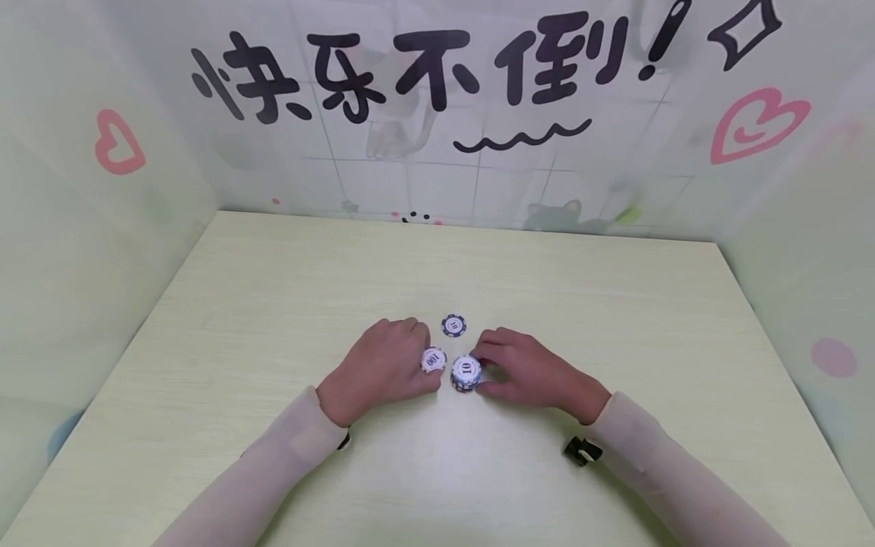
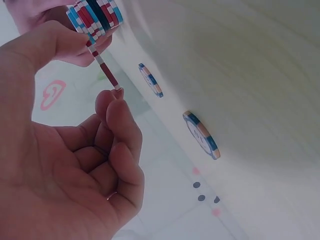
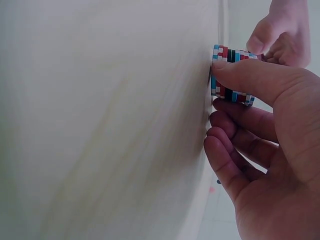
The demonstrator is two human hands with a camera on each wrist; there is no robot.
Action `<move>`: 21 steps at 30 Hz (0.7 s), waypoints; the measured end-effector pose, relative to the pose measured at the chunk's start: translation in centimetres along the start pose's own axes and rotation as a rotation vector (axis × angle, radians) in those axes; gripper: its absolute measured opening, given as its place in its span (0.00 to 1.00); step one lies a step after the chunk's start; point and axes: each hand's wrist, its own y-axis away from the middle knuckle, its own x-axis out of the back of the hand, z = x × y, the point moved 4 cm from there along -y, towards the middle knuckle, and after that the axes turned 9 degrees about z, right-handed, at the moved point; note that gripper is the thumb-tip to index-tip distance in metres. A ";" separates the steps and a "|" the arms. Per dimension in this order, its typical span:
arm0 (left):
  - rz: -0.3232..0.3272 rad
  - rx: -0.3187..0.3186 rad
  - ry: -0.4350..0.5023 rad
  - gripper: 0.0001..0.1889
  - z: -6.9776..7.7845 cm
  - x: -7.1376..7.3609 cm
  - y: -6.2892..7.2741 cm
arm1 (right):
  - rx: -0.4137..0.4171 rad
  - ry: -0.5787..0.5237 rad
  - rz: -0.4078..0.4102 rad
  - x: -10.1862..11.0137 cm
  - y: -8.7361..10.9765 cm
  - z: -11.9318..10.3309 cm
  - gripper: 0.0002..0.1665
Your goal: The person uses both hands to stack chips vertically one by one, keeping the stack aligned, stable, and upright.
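Beside the stack, my left hand [image 1: 385, 370] pinches one poker chip [image 1: 434, 359] marked 100 between thumb and fingertips. The left wrist view shows its red and white edge. My right hand [image 1: 526, 372] grips a stack of poker chips [image 1: 466, 372] between thumb and fingers; the top chip reads 10. Blue, red, dark and white edges show on the stack [image 3: 232, 85] in the right wrist view. The pinched chip's edge overlaps the stack in the left wrist view. A single blue-edged chip [image 1: 453, 325] lies flat on the table beyond both hands.
Two loose chips show in the left wrist view, one smaller [image 2: 151, 80] and one nearer [image 2: 201, 135]. The pale wooden table [image 1: 328, 266] meets a printed backdrop [image 1: 437, 175] at its far edge, with side walls left and right. A black strap piece [image 1: 583, 451] hangs by the right sleeve.
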 end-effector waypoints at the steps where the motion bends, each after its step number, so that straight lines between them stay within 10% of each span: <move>1: 0.001 0.000 -0.004 0.16 0.1 0.0 0.0 | 0.001 -0.001 0.001 0.0 0.0 0.0 0.19; 21: -0.040 -0.049 0.006 0.19 1.8 -0.2 -1.2 | 0.007 -0.018 0.010 0.0 0.0 0.1 0.18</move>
